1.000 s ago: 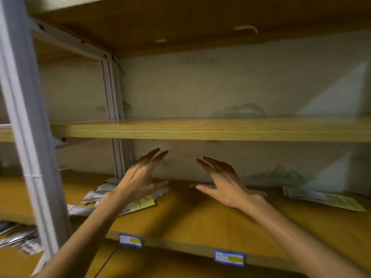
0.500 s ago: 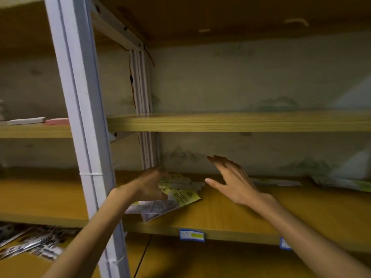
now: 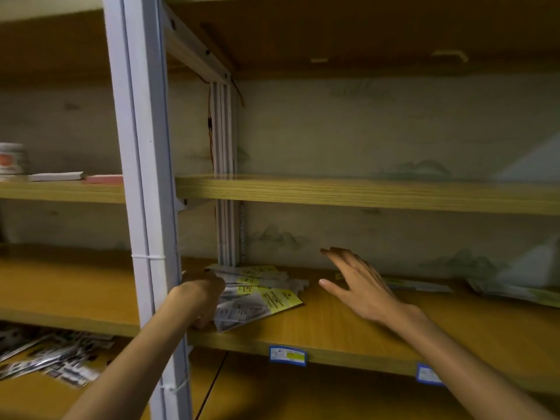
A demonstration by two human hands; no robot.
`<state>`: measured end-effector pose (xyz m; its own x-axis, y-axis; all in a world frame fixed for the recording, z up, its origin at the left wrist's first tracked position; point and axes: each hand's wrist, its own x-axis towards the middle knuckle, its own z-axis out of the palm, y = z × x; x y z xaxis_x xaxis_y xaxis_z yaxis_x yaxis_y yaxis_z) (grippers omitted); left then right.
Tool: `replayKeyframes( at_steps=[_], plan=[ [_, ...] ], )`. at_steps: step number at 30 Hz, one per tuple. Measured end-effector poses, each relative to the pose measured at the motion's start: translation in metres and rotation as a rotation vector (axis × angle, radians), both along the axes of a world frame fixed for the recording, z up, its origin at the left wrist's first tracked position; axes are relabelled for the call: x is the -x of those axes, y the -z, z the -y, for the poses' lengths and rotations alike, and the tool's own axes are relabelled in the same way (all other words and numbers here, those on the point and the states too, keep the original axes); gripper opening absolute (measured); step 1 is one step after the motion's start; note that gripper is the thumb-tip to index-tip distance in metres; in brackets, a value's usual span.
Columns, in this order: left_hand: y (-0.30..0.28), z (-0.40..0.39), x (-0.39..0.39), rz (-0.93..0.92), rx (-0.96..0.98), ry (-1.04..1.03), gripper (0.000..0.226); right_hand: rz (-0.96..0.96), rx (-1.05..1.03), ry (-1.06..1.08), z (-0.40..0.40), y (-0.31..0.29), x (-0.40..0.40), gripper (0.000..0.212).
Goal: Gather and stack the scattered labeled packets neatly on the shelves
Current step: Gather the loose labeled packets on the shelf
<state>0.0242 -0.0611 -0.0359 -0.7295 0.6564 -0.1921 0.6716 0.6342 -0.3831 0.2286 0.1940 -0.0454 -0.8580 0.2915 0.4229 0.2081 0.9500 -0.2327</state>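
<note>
A fanned pile of silver packets with yellow labels (image 3: 257, 294) lies on the wooden shelf (image 3: 333, 328) beside the rear upright. My left hand (image 3: 201, 294) grips the left end of this pile, fingers curled around it. My right hand (image 3: 359, 286) hovers to the right of the pile with fingers straight and spread, holding nothing. More flat packets (image 3: 415, 284) lie behind the right hand near the back wall, and others (image 3: 515, 291) rest at the far right of the same shelf.
A white metal upright (image 3: 145, 207) stands in front, crossing my left forearm. Several loose packets (image 3: 51, 356) are scattered on the lower left shelf. A tin (image 3: 12, 159) and flat boxes (image 3: 57, 176) sit on the upper left shelf. Blue price tags (image 3: 287, 355) mark the shelf edge.
My left hand dropped onto the packets at the shelf's left end and closed around them. The view swung left. The right hand stayed open beside the pile.
</note>
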Motion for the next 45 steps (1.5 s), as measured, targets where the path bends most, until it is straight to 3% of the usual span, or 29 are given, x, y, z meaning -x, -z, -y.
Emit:
replayKeyframes(
  at_steps=[3, 6, 13, 22, 26, 29, 32, 37, 41, 45],
  plan=[
    [0.000, -0.001, -0.001, 0.011, 0.007, -0.020, 0.021, 0.013, -0.007, 0.006, -0.001, 0.002, -0.006, 0.068],
    [0.000, 0.000, -0.004, 0.033, -0.063, -0.024, 0.039, 0.021, -0.021, 0.007, -0.002, 0.001, -0.013, 0.066],
    [-0.012, -0.004, -0.018, 0.117, -0.270, -0.042, 0.054, 0.026, -0.038, 0.005, -0.002, -0.003, -0.018, 0.068],
    [-0.037, -0.038, -0.062, -0.264, -0.401, 0.197, 0.046, -0.039, -0.182, -0.056, 0.022, -0.022, -0.013, 0.078],
    [-0.037, -0.058, -0.076, -0.353, -0.559, 0.348, 0.058, -0.020, -0.240, -0.081, 0.031, -0.024, -0.006, 0.079],
    [-0.034, -0.073, -0.083, -0.384, -0.612, 0.443, 0.061, -0.036, -0.270, -0.088, 0.034, -0.021, -0.002, 0.076],
    [-0.031, -0.082, -0.093, -0.407, -0.640, 0.518, 0.057, -0.084, -0.289, -0.109, 0.033, -0.014, 0.001, 0.059],
    [-0.027, -0.083, -0.095, -0.339, -0.666, 0.522, 0.064, -0.109, -0.254, -0.110, 0.023, -0.007, 0.000, 0.043],
    [-0.028, -0.062, -0.073, -0.166, -0.535, 0.281, 0.093, -0.076, -0.222, -0.054, 0.007, -0.006, -0.006, 0.047],
    [-0.022, -0.041, -0.043, 0.003, -0.382, 0.133, 0.091, -0.054, -0.223, 0.011, -0.012, -0.004, -0.014, 0.048]
  ],
)
